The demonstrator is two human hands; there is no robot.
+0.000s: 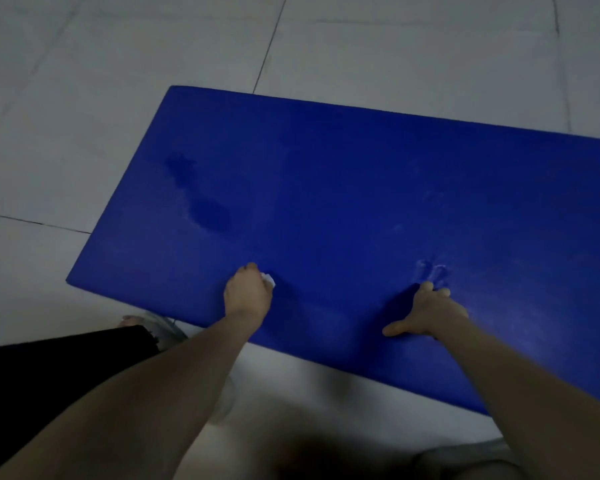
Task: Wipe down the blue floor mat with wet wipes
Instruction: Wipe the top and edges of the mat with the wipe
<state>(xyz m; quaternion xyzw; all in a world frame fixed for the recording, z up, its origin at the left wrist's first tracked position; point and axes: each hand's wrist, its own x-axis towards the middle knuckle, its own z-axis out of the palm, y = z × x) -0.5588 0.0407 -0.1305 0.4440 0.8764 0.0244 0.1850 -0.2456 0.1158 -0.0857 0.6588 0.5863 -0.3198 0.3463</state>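
Two hands on one blue mat (361, 188): left hand (248, 294) grips one wipe (269, 279), right hand (426, 311) splayed.

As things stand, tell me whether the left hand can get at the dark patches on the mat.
Probably yes: the left hand, holding the wipe, rests on the mat, and only bare mat lies between it and the dark patches.

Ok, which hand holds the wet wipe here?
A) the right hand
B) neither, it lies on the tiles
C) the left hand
C: the left hand grips the white wet wipe against the blue mat, while the right hand presses on the mat with no wipe.
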